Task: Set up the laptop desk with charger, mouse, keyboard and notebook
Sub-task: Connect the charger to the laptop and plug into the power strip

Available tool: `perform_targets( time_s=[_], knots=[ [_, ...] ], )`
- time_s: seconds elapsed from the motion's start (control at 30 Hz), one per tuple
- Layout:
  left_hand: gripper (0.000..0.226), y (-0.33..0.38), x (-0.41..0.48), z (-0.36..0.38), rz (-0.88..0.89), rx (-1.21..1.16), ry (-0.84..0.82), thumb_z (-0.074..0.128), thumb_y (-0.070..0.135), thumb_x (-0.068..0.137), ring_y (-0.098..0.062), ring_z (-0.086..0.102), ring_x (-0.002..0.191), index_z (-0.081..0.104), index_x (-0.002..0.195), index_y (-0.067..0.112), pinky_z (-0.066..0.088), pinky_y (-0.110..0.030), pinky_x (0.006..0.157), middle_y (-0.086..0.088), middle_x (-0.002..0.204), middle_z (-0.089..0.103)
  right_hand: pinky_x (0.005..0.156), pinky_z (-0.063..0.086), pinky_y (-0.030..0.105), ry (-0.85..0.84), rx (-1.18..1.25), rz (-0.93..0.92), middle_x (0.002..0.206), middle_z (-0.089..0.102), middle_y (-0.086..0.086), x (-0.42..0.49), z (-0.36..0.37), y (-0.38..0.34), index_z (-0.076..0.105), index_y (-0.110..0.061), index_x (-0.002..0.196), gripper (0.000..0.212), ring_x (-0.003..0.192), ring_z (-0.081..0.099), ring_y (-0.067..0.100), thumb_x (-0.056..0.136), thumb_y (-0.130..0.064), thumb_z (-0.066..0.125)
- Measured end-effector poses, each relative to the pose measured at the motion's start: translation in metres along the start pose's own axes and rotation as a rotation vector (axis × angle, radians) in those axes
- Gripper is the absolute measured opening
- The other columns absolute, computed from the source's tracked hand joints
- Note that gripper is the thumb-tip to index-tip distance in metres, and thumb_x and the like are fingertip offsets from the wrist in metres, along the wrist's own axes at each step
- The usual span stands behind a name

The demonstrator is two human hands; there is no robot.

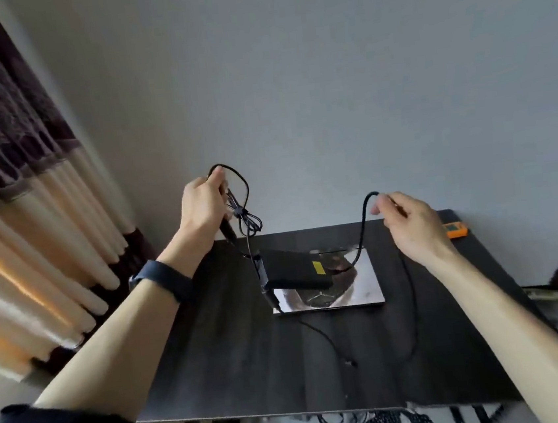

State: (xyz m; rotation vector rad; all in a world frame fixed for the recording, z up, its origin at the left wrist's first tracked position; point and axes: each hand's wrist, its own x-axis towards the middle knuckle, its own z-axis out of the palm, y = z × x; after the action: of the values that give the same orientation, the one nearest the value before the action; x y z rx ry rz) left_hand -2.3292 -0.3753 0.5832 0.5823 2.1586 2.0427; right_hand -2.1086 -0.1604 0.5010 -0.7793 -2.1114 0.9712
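Above worktop [217, 355]: left hand [203, 207] grip clamped on bundled cord [246, 208], right hand [409, 221] grip pinching cable [363, 226]; charger brick [294, 271] likely dragged off laptop [365, 288] if tugged.

Desk [217, 355] front bare, cables [407, 301] and charger [294, 271] crossing middle

Dark wood-grain desk top [215, 338]: matt. Silver rectangular closed laptop [364, 281]: glossy, mirror-like metal. Black plastic charger brick [290, 270]: matt. Striped curtain [6, 154]: cloth, textured weave.
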Motion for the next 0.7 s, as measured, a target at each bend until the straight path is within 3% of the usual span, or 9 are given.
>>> perform_targets(
  time_s=[0.1, 0.27, 0.5, 0.7],
  knots=[
    [0.035, 0.009, 0.012, 0.039, 0.014, 0.053, -0.04, 0.053, 0.033, 0.094, -0.011, 0.034, 0.036, 0.046, 0.063, 0.018, 0.035, -0.028, 0.049, 0.008, 0.047, 0.039, 0.065, 0.045, 0.034, 0.129, -0.212, -0.043, 0.066, 0.065, -0.011, 0.035, -0.045, 0.005, 0.067, -0.031, 0.088, 0.034, 0.071, 0.06, 0.025, 0.095, -0.051, 0.041],
    [0.031, 0.021, 0.039, 0.09, 0.07, 0.078, -0.03, 0.052, 0.033, 0.09, -0.013, 0.034, 0.042, 0.048, 0.063, 0.018, 0.041, -0.024, 0.045, 0.004, 0.052, 0.04, 0.069, 0.038, 0.037, 0.194, -0.495, -0.11, 0.09, 0.071, 0.009, 0.086, -0.087, 0.022, 0.064, -0.018, 0.1, 0.033, 0.088, 0.061, 0.039, 0.104, -0.041, 0.039],
    [0.029, 0.028, 0.09, 0.143, 0.099, -0.011, -0.047, 0.05, 0.033, 0.09, -0.012, 0.03, 0.043, 0.045, 0.065, 0.019, 0.034, -0.028, 0.049, 0.004, 0.056, 0.037, 0.07, 0.034, 0.034, 0.387, -0.492, -0.035, 0.087, 0.071, 0.008, 0.137, -0.11, 0.049, 0.065, -0.021, 0.102, 0.033, 0.087, 0.063, 0.038, 0.104, -0.042, 0.04],
    [0.031, 0.015, 0.135, 0.201, 0.114, -0.007, -0.127, 0.046, 0.032, 0.091, -0.012, 0.023, 0.044, 0.035, 0.063, 0.022, 0.027, -0.03, 0.051, 0.003, 0.058, 0.029, 0.068, 0.027, 0.031, 0.592, -0.382, -0.172, 0.099, 0.064, 0.01, 0.208, -0.095, 0.035, 0.064, -0.014, 0.107, 0.032, 0.092, 0.059, 0.032, 0.105, -0.038, 0.043]
  ],
)
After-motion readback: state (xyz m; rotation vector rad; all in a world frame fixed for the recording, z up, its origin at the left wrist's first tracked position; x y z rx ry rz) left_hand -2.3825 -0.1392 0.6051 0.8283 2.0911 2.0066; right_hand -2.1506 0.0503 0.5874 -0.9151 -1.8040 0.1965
